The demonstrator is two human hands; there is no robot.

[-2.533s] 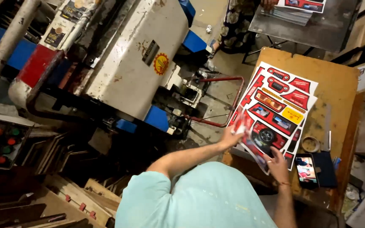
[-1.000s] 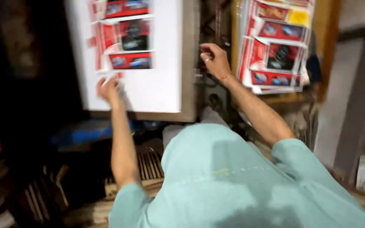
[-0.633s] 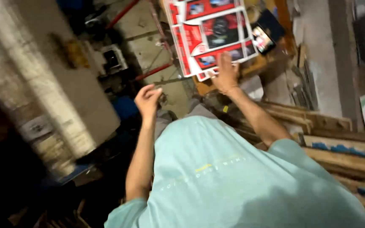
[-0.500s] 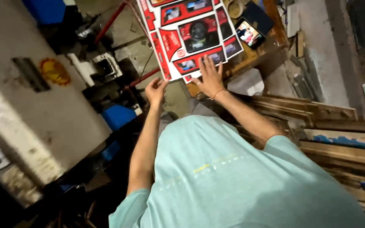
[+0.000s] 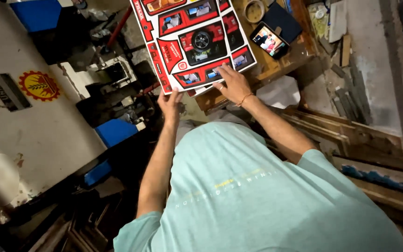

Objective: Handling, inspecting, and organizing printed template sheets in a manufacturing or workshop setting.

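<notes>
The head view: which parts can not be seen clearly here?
- printed sheets: top cut off by the head view's upper edge.
- left hand: fingertips hidden under the sheets' corner.
- phone: its screen picture is too small to tell.
- table: mostly covered by the sheets.

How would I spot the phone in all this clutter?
Find the wooden table at the top. The phone lies there, just right of the red printed sheets under both hands and against a dark blue pouch. Its lit screen sets it apart.
</notes>
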